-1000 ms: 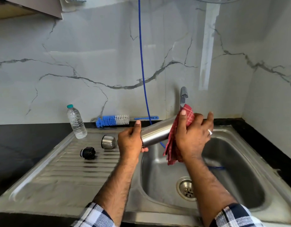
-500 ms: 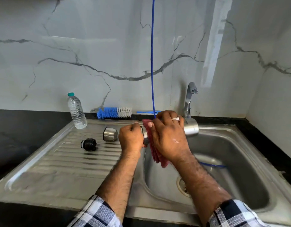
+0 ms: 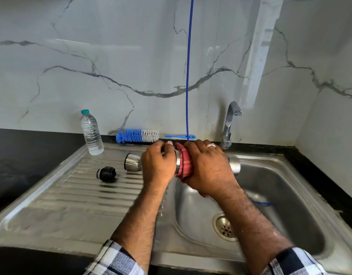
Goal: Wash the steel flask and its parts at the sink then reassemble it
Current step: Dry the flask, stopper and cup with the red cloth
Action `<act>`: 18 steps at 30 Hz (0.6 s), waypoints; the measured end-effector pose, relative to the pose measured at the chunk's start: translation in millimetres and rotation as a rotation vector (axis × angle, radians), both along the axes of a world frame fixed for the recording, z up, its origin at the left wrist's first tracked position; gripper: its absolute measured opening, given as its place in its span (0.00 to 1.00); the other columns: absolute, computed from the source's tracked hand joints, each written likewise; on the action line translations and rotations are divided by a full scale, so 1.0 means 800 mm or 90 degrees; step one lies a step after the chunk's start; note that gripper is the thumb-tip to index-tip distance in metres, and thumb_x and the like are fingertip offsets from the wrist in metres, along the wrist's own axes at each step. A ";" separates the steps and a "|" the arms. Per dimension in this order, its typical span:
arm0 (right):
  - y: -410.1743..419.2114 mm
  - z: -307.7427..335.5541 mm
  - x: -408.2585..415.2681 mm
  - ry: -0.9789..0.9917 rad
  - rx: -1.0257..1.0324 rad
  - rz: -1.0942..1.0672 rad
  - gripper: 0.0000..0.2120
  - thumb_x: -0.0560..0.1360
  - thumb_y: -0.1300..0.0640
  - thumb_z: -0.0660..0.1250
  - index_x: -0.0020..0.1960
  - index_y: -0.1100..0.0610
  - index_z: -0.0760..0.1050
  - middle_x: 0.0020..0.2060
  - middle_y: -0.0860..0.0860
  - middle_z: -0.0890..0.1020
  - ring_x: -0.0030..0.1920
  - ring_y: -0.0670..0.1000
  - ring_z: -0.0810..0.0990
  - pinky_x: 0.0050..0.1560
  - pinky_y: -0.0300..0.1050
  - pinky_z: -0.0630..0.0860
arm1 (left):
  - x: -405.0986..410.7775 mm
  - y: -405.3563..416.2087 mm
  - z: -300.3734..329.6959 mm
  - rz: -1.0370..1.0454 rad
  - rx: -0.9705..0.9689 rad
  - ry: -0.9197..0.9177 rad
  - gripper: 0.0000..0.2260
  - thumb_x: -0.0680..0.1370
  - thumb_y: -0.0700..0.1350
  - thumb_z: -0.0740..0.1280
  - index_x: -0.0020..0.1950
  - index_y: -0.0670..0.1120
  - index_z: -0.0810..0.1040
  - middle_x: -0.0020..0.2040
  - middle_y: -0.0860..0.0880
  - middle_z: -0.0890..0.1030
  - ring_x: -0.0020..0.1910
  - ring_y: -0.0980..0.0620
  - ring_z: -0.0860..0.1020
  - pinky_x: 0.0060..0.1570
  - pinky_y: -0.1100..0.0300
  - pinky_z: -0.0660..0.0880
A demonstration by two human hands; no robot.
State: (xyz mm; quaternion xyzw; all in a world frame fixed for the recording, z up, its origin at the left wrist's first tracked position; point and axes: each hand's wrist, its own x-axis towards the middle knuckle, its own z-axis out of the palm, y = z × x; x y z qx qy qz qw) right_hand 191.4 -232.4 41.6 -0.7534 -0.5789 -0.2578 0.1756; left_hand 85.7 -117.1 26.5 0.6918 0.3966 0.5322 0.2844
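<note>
Head view: steel flask [image 3: 233, 165] lies level above the sink [image 3: 290, 195] basin's left edge; left hand [image 3: 158, 165] grips its left end; right hand [image 3: 209, 169] wraps a red cloth [image 3: 184, 162] round its middle; black stopper [image 3: 106, 174] and steel cup [image 3: 132, 164] lie left of the basin on the drainboard.

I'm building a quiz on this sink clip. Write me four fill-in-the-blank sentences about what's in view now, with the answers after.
1. The right hand wraps a ____ cloth round the steel flask.
2. The left hand grips the flask's other ____.
3. The black stopper lies on the ____.
4. The bottle brush has blue and ____ bristles.

Answers: red; end; drainboard; white
</note>
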 end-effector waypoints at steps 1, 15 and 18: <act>-0.001 -0.001 -0.001 0.000 -0.005 0.002 0.40 0.63 0.36 0.76 0.71 0.49 0.73 0.59 0.48 0.82 0.56 0.55 0.83 0.63 0.54 0.77 | -0.003 -0.002 0.002 0.030 0.024 0.030 0.20 0.81 0.59 0.64 0.36 0.47 0.76 0.33 0.50 0.80 0.35 0.44 0.78 0.36 0.51 0.77; -0.008 0.026 -0.013 0.172 -0.156 0.015 0.38 0.58 0.34 0.81 0.61 0.47 0.71 0.46 0.44 0.80 0.43 0.48 0.79 0.47 0.45 0.78 | -0.005 -0.014 0.008 -0.041 0.119 0.040 0.17 0.78 0.50 0.63 0.30 0.47 0.70 0.25 0.52 0.70 0.24 0.53 0.67 0.27 0.62 0.63; -0.016 0.035 0.002 0.373 -0.253 0.056 0.35 0.56 0.44 0.84 0.58 0.45 0.73 0.46 0.44 0.83 0.46 0.48 0.84 0.53 0.51 0.84 | -0.006 -0.021 0.005 -0.074 0.216 0.051 0.17 0.78 0.48 0.65 0.30 0.50 0.67 0.24 0.56 0.65 0.23 0.57 0.63 0.26 0.65 0.57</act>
